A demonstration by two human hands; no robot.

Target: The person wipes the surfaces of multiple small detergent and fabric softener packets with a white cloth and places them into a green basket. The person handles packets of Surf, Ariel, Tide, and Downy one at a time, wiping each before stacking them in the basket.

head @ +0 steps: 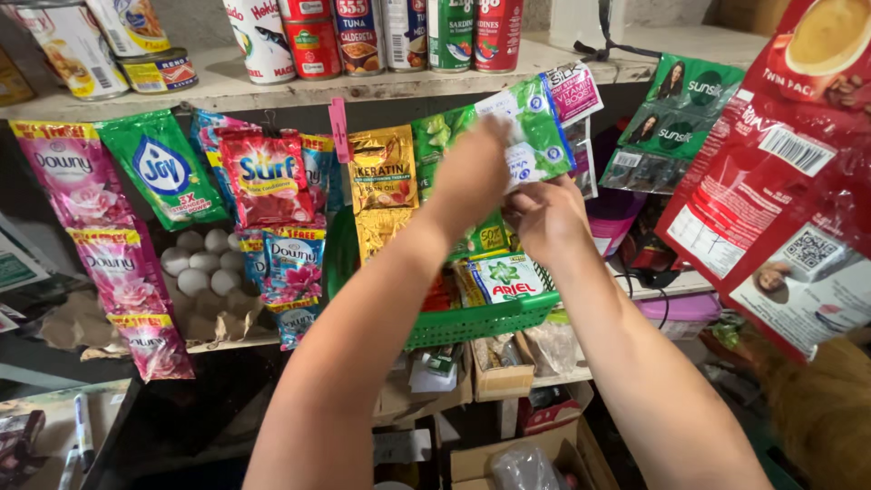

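Observation:
Both my hands are raised to a hanging strip of green and white sachets (pixel 531 127) under the shelf edge. My left hand (pixel 472 172) pinches the strip near its middle. My right hand (pixel 544 218) grips the lower edge of the same strip, fingers closed on it. Below the hands a green plastic basket (pixel 481 319) holds more sachets, one white and green at its front.
Pink, green, red and gold sachet strips (pixel 268 177) hang to the left. Tins (pixel 313 36) stand on the shelf above. A tray of white eggs (pixel 195 263) sits left. Red packets (pixel 780 172) hang at right. Cardboard boxes (pixel 517 454) lie below.

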